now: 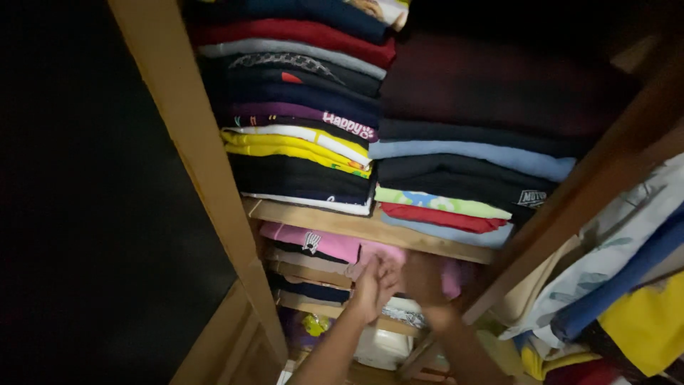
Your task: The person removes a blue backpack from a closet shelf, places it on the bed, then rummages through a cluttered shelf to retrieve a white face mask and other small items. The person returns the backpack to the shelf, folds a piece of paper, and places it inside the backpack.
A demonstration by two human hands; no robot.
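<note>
Above the hands, a wooden shelf (399, 234) carries two stacks of folded clothes: the left stack (299, 107) shows red, grey, dark blue, purple, white, yellow and black layers, and the right stack (463, 142) shows dark, light blue, black, green and red layers. To the left of the hands rises the wardrobe's wooden upright (192, 157). To their right hang garments in a pale print (627, 228), blue (627, 278) and yellow (648, 321).
</note>
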